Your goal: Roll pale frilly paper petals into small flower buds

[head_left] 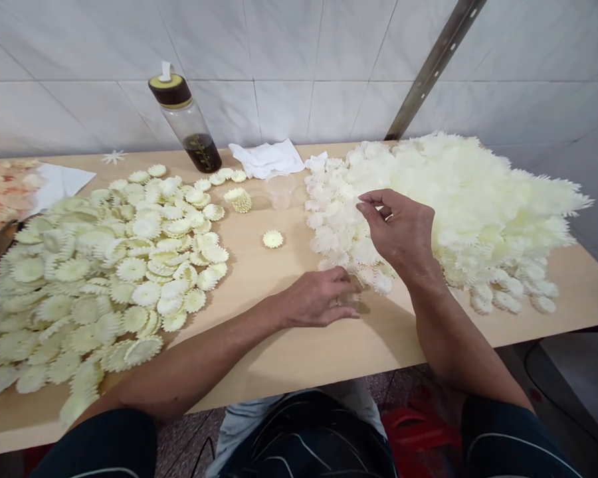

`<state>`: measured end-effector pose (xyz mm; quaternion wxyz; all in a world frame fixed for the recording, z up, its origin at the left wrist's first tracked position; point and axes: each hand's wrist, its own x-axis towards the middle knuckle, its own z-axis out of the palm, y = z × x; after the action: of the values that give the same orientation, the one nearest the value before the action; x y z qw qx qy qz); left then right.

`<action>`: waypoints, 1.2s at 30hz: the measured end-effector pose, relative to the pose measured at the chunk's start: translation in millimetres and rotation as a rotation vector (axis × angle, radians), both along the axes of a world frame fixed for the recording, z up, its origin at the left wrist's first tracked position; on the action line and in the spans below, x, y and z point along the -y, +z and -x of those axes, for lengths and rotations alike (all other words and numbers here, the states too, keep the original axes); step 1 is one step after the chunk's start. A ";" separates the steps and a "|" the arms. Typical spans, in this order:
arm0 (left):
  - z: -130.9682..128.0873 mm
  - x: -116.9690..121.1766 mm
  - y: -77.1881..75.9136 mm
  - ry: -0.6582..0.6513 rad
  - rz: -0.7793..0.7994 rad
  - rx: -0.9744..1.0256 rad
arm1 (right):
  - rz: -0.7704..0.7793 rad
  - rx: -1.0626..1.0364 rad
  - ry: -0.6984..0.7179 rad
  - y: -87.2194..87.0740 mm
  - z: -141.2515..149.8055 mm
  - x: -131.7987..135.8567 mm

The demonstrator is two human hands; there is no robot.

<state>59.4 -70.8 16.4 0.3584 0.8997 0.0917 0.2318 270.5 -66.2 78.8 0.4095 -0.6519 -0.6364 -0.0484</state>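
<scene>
My right hand (397, 226) is pinched closed, thumb against forefinger, over a heap of white, translucent frilled petal discs (336, 219). Whatever lies between those fingertips is too small to make out. Lower and to the left, my left hand (323, 297) hovers palm-down just above the table by the heap's near edge. Its fingers curl around a faint, see-through blur that I cannot identify. One pale yellow scalloped disc (272, 239) lies alone to the left of my hands. Behind it stand a short stack of yellow discs (238, 200) and a small clear cup (280, 191).
A large pile of pale yellow scalloped discs (104, 279) covers the table's left side. Fluffy cream petals (478, 199) rise at right. A bottle of dark liquid (189, 126) and crumpled white tissue (269, 159) stand near the tiled wall. Peach petals (4, 189) sit far left.
</scene>
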 end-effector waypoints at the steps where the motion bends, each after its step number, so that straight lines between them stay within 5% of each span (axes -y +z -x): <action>1: -0.4 2.7 -0.5 -0.025 -0.065 -0.069 | -0.018 0.049 -0.021 -0.3 -2.5 -0.9; 5: -2.8 9.3 -6.1 0.010 -0.236 -0.199 | -0.035 0.167 -0.063 -0.5 -11.2 -3.4; 13: -5.4 5.6 -16.5 0.094 -0.140 0.109 | -0.061 0.071 -0.045 3.3 -2.7 -3.3; 19: -6.7 2.0 -15.0 0.311 -0.155 0.293 | -0.069 0.056 -0.013 4.2 4.0 -1.4; 27: -2.2 -5.7 -7.9 0.399 -0.292 0.269 | -0.099 0.047 0.021 3.6 8.8 -0.1; 32: 13.5 -37.4 2.0 0.634 -0.243 0.354 | -0.046 0.012 0.185 -2.5 28.9 7.5; 36: 35.2 -72.4 19.0 0.897 -0.122 0.290 | 0.174 0.035 0.465 -17.4 52.4 16.5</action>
<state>24.2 1.6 35.5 0.1785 0.7492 0.4064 0.4917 218.1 -82.7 61.4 0.3411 -0.5197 -0.7780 0.0909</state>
